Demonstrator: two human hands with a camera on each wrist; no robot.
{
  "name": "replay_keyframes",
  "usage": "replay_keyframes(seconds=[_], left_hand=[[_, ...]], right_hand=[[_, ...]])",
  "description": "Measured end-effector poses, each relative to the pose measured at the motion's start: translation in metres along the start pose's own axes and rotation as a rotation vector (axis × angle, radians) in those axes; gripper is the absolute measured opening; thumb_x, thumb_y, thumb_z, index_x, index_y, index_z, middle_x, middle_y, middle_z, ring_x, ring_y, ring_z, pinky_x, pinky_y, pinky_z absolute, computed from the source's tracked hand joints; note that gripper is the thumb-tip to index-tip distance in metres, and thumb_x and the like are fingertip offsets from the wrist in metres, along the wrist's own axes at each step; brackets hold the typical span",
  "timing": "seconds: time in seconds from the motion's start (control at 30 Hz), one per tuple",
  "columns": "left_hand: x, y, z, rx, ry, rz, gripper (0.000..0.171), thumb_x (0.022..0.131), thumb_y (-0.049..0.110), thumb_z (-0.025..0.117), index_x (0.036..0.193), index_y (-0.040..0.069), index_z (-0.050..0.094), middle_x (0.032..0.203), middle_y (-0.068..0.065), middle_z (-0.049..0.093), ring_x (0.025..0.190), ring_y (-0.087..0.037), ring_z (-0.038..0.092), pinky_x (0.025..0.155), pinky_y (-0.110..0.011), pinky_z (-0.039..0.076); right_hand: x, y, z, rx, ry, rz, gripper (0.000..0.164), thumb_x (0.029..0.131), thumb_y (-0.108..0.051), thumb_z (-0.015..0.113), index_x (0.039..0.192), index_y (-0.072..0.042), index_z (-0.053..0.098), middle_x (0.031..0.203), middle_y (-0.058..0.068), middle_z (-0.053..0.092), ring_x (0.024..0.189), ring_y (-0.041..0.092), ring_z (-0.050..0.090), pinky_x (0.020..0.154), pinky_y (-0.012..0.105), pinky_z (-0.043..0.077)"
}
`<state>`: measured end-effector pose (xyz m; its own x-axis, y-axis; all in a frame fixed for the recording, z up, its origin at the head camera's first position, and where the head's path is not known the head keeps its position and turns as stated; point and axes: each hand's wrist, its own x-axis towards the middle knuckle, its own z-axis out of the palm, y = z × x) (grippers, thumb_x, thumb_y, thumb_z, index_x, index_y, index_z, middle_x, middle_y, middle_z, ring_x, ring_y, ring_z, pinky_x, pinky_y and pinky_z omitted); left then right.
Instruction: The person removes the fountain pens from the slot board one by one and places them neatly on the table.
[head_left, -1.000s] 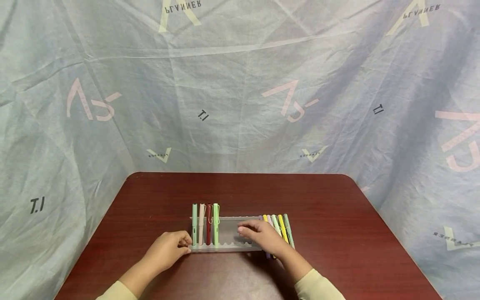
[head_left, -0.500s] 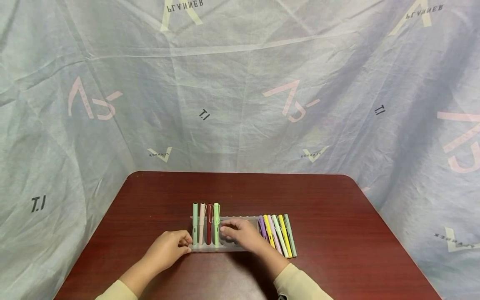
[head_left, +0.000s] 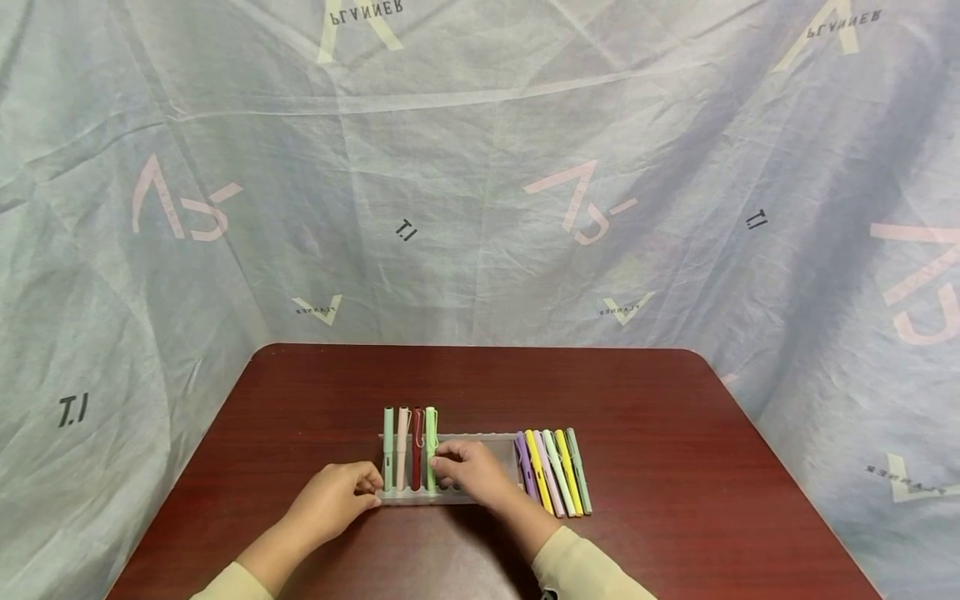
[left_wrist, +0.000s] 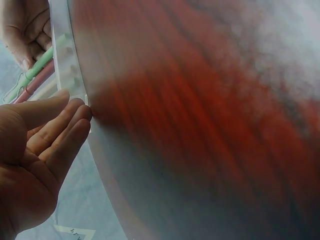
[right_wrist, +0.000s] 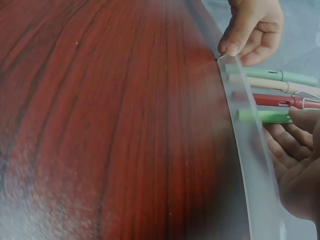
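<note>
A clear plastic pen rack (head_left: pixel 480 500) with notched edges lies on the table. Four pens rest across its left part: a grey-green pen (head_left: pixel 388 442), a beige pen (head_left: pixel 402 454), a dark red pen (right_wrist: pixel 270 99) and a light green pen (right_wrist: pixel 265 116). With thumb and fingers, my left hand (head_left: pixel 337 492) holds the rack's near left corner, as the right wrist view shows. My right hand (head_left: pixel 480 475) reaches over the rack and pinches the light green pen; the thumb lies on the barrel and the other fingers sit beside it. Part of that pen's barrel is hidden.
Right of the right hand, several pens lie side by side, including a purple pen (head_left: pixel 527 467), a yellow pen (head_left: pixel 538 471) and a dark green pen (head_left: pixel 579 471). They overlap the rack's right end. Printed grey cloth (head_left: pixel 480 250) hangs behind the reddish-brown table (head_left: pixel 675 433).
My right hand has moved left across the rack, from beside the loose pens to the light green pen, and now pinches it. The left hand has stayed at the corner.
</note>
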<state>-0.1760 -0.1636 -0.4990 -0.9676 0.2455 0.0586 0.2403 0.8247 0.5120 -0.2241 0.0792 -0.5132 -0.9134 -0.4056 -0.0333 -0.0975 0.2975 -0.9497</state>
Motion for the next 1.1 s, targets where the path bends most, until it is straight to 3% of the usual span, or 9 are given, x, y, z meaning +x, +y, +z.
replay_keyframes(seconds=[0.17, 0.4, 0.53, 0.7, 0.9, 1.1], left_hand=[[-0.001, 0.0, 0.0, -0.001, -0.006, 0.001, 0.017, 0.079, 0.018, 0.081, 0.085, 0.025, 0.066, 0.083, 0.014, 0.07, 0.081, -0.005, 0.067, 0.072, -0.029, 0.053], [0.0, 0.0, 0.0, -0.001, 0.003, 0.014, 0.017, 0.079, 0.018, 0.081, 0.085, 0.025, 0.066, 0.082, 0.013, 0.071, 0.08, -0.005, 0.067, 0.071, -0.027, 0.053], [0.0, 0.0, 0.0, 0.002, 0.012, 0.016, 0.017, 0.079, 0.018, 0.081, 0.084, 0.025, 0.066, 0.082, 0.013, 0.07, 0.08, -0.006, 0.067, 0.071, -0.028, 0.053], [0.0, 0.0, -0.001, 0.003, 0.021, 0.019, 0.017, 0.079, 0.018, 0.081, 0.084, 0.025, 0.066, 0.081, 0.013, 0.07, 0.08, -0.006, 0.067, 0.072, -0.028, 0.053], [0.0, -0.001, -0.001, -0.001, 0.021, 0.015, 0.018, 0.078, 0.018, 0.081, 0.084, 0.026, 0.066, 0.081, 0.014, 0.07, 0.08, -0.004, 0.067, 0.072, -0.028, 0.053], [0.0, -0.002, 0.0, -0.005, 0.018, 0.017, 0.017, 0.079, 0.018, 0.081, 0.084, 0.025, 0.066, 0.081, 0.014, 0.07, 0.08, -0.004, 0.066, 0.072, -0.028, 0.053]], right_hand=[[0.0, -0.001, 0.001, -0.031, 0.018, 0.01, 0.014, 0.092, -0.023, 0.068, 0.094, -0.009, 0.068, 0.084, 0.011, 0.07, 0.071, 0.018, 0.068, 0.059, 0.026, 0.05], [-0.004, -0.005, 0.003, -0.011, 0.082, -0.043, 0.013, 0.091, -0.022, 0.07, 0.096, -0.01, 0.068, 0.086, 0.014, 0.071, 0.073, 0.024, 0.069, 0.059, 0.025, 0.051], [-0.007, -0.009, 0.001, 0.051, 0.115, -0.115, 0.014, 0.092, -0.014, 0.069, 0.102, -0.005, 0.066, 0.091, 0.017, 0.071, 0.081, 0.033, 0.068, 0.069, 0.038, 0.059], [-0.011, -0.011, -0.007, 0.154, 0.07, -0.108, 0.017, 0.093, -0.009, 0.066, 0.106, 0.002, 0.063, 0.097, 0.024, 0.07, 0.084, 0.032, 0.068, 0.075, 0.051, 0.057], [-0.018, -0.004, -0.017, 0.236, 0.025, -0.076, 0.019, 0.094, -0.008, 0.065, 0.106, 0.006, 0.061, 0.104, 0.032, 0.067, 0.085, 0.03, 0.07, 0.078, 0.054, 0.057], [-0.024, 0.003, -0.027, 0.248, 0.026, -0.058, 0.023, 0.095, -0.01, 0.064, 0.108, 0.009, 0.06, 0.104, 0.032, 0.066, 0.085, 0.026, 0.07, 0.078, 0.053, 0.057]])
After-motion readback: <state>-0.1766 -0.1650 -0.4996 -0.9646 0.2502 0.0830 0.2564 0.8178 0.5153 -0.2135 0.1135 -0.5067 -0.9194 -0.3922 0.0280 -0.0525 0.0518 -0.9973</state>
